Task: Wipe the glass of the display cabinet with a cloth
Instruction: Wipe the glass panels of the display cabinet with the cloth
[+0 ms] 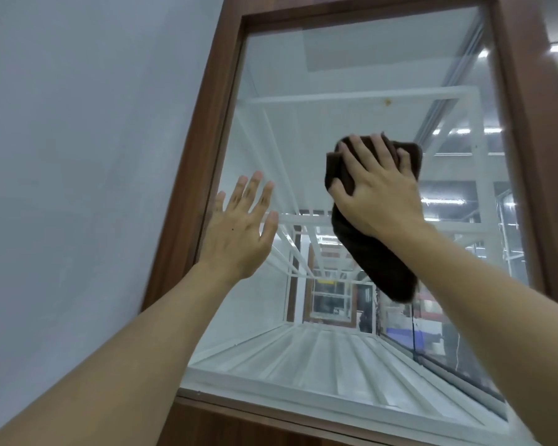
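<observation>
There are 2 hands: 1 left hand (pixel 236 233) and 1 right hand (pixel 377 191). There is 1 brown cloth (pixel 377 268), 1 big glass (pixel 335 75), 1 wood frame (pixel 207 123) and 1 gray wall (pixel 78 123).

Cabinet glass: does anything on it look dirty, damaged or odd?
One small orange-brown spot sits by the upper white shelf bar, above the cloth; whether it is on the glass or the bar is unclear. No cracks show.
</observation>
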Motion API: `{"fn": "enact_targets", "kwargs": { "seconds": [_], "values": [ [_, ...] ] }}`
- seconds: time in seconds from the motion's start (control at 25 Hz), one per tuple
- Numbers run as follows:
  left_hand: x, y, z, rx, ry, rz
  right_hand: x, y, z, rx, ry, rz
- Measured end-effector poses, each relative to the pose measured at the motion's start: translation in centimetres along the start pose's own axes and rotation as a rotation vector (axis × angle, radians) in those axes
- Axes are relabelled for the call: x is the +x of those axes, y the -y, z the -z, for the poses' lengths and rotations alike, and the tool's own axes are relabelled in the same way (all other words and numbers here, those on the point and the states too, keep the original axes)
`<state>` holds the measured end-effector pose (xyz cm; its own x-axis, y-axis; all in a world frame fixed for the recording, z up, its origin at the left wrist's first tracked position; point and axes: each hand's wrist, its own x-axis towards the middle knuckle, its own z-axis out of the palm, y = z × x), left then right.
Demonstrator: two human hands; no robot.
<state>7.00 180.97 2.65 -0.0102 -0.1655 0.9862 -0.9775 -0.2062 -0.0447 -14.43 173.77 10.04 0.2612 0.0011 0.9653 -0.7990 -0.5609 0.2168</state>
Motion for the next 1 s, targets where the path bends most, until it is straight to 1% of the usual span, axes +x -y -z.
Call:
{"fn": "enact_targets", "kwargs": {
  "seconds": [0.04, 0.12, 0.2, 0.28, 0.36, 0.44, 0.52, 0.6, 0.64, 0.72, 0.8, 0.84, 0.88, 0.92, 1.0],
  "values": [
    [0.0, -0.1, -0.1, -0.022, 0.003, 0.003, 1.5, 1.0, 0.0, 0.016, 0.008, -0.002],
    [0.0, -0.3, -0.3, -0.044, -0.01, 0.013, 2.1, 3.6, -0.6, 0.028, 0.025, 0.079],
    [0.1, -0.3, -0.5, -0.031, -0.029, 0.019, -1.2, 4.8, -1.4, 0.013, 0.035, 0.172],
    [0.1, -0.8, -0.8, -0.03, -0.043, 0.051, -5.7, 2.9, -1.5, -0.013, 0.016, 0.203],
    [0.1, -1.6, -0.9, -0.035, -0.052, 0.084, -7.5, -0.8, -0.7, -0.05, 0.005, 0.178],
    [0.3, -2.7, -1.0, -0.047, -0.056, 0.059, -5.7, -3.8, 0.4, -0.065, 0.009, 0.087],
    [0.7, -3.6, -1.0, -0.065, -0.052, 0.016, -2.3, -4.9, 1.0, -0.045, -0.003, -0.012],
    [1.1, -4.5, -1.1, -0.079, -0.064, 0.016, -0.4, -3.9, 1.1, -0.017, -0.005, -0.032],
    [1.2, -4.8, -1.2, -0.082, -0.077, 0.028, -0.6, -3.0, 0.9, -0.008, 0.0, -0.009],
    [1.2, -5.1, -1.4, -0.081, -0.101, 0.051, -3.6, -2.0, 0.3, -0.028, 0.014, 0.101],
    [1.2, -5.3, -1.4, -0.075, -0.091, 0.081, -8.2, -3.0, 0.0, -0.067, 0.016, 0.211],
    [1.2, -5.5, -1.4, -0.07, -0.076, 0.096, -9.7, -4.4, 0.3, -0.081, 0.019, 0.224],
    [1.3, -5.7, -1.3, -0.068, -0.062, 0.105, -10.2, -6.4, 0.9, -0.095, 0.029, 0.201],
    [1.4, -6.0, -1.2, -0.068, -0.051, 0.111, -9.6, -8.2, 1.7, -0.104, 0.041, 0.137],
    [1.4, -6.5, -1.1, -0.072, -0.039, 0.125, -6.4, -10.3, 3.0, -0.095, 0.041, -0.047]
  ]
}}
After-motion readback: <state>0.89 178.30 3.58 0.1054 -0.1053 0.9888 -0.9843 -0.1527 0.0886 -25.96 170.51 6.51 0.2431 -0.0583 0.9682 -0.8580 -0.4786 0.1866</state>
